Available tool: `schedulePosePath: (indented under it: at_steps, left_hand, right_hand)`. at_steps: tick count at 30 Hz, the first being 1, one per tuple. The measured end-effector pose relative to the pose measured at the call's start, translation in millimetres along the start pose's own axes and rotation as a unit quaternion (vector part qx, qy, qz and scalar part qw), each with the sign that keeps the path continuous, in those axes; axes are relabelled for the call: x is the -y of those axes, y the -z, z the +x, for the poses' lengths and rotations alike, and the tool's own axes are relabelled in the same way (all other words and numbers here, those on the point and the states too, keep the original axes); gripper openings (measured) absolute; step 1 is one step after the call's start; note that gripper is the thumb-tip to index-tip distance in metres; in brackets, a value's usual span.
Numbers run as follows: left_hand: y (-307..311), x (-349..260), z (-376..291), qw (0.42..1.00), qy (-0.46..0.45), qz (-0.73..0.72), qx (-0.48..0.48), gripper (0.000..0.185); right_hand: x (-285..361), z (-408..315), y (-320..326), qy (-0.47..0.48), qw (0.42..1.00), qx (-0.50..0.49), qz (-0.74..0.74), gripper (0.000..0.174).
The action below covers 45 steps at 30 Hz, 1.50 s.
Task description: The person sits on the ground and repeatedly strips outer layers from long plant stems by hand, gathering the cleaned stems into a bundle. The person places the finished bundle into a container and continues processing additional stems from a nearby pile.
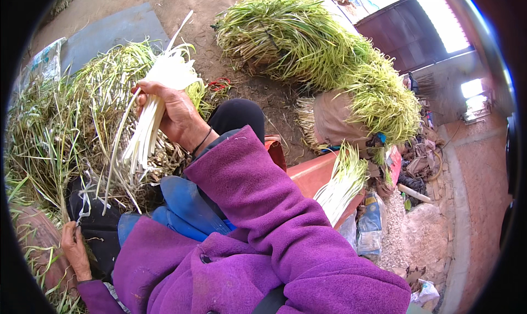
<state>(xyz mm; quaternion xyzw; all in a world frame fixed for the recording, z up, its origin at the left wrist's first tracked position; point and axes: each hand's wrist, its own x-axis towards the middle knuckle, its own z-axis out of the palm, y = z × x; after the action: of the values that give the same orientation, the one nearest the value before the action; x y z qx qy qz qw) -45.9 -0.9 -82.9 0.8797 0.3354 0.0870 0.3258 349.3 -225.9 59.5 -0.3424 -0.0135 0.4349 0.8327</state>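
Note:
My right hand (177, 112) is closed around a bundle of pale, blanched leafy stalks (142, 137), held upright over a heap of pulled stalks (94, 99). The bundle's leafy end is bright white from glare, and one long leaf sticks out at the top. At the lower left, the fingertips of my left hand (76, 248) pinch a thin pale strand (85, 200), just below the heap. The heap mixes green blades with dry, brown leaves and roots. A sorted bunch of white stalks with yellow-green tips (343, 180) lies on a reddish ledge (315, 169) to my right.
Large tied bundles of yellow-green stalks (296, 42) lie ahead and to the right, one wrapped in brown cloth (339, 116). A grey sheet (117, 31) lies on the dirt floor. Red cord (219, 84) lies near my knee (239, 112). Bags (369, 223) stand beyond the ledge.

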Motion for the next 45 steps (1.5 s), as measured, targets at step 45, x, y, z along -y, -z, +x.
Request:
schedulePosePath:
  at_steps: [45]
  left_hand:
    - [-17,-236,2,0.819,-0.022,-0.53,0.218,0.029]
  right_hand:
    - [9,-24,6,0.019,0.998,0.038,0.035,0.016]
